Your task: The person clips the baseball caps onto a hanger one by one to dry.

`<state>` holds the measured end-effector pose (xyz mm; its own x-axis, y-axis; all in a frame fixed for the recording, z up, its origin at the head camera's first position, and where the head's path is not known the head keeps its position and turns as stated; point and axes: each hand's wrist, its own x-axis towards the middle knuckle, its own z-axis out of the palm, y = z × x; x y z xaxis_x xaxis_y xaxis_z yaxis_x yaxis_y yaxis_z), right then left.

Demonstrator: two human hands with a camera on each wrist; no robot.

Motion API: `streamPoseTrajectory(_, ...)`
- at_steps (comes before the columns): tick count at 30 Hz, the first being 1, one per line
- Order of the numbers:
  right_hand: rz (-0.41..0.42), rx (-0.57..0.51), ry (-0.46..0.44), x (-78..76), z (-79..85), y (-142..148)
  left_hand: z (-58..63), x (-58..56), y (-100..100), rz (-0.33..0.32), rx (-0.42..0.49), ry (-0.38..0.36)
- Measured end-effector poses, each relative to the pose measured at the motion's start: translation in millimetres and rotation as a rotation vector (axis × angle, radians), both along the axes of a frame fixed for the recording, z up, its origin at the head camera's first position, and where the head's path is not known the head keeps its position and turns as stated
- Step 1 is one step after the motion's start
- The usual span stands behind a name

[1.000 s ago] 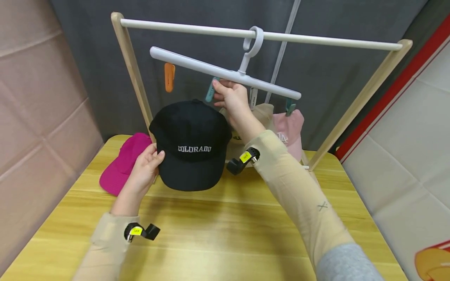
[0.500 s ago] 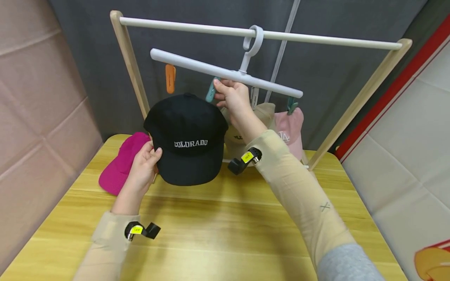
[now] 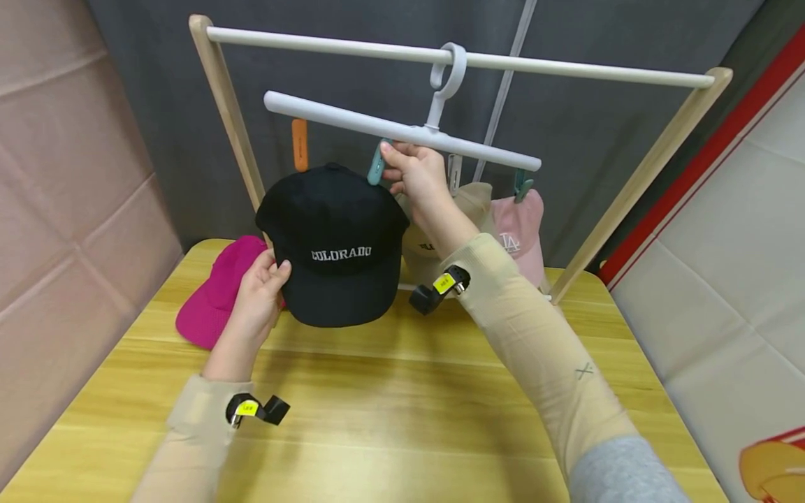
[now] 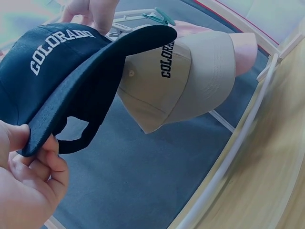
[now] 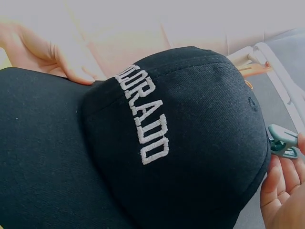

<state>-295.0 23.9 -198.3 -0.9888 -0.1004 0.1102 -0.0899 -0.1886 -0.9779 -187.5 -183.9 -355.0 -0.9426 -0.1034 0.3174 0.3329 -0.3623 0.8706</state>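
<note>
Shiny yellowish wood-grain table [image 3: 440, 398] below both hands, dark gray cloth [image 3: 339, 17] hanging behind them, and creased pale sheets [image 3: 69, 181] out to the sides, with a red stripe [image 3: 704, 164] off past the right hand [image 3: 418, 175]. The left hand [image 3: 254, 293] has the black cap [image 3: 333, 223] pinched by the side of its brim, so it's up in the air in front of the rack. Cap looks like ribbed twill: round crown, curved brim, raised white COLORADO stitching. The right hand is pinching a teal clip [image 3: 376, 164] right at the crown's edge; can't tell if it's biting any fabric. Just above that grip is the white hanger [image 3: 352, 120], a smooth tube, tilted, hooked on a round white rail [image 3: 566, 68] between 2 wooden posts [image 3: 233, 126]. Orange clip [image 3: 300, 145] to the left of that grip, soft beige cap [image 4: 205, 71] behind it, pink cap [image 3: 518, 230] further right. A dimply magenta cap [image 3: 216, 297] sits on the table behind the left hand.
</note>
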Motion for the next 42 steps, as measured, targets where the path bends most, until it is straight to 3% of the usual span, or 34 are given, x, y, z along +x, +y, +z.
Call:
streamPoseTrajectory(31,0.027,-0.023,0.018,4.8,-2.8,0.9,8.5,-1.3,9.2,0.114,0.053,-0.099)
streamPoseTrajectory(42,0.085,-0.067,0.035,4.3,-9.4,4.1,5.0,-1.1,8.9,0.09,0.041,-0.107)
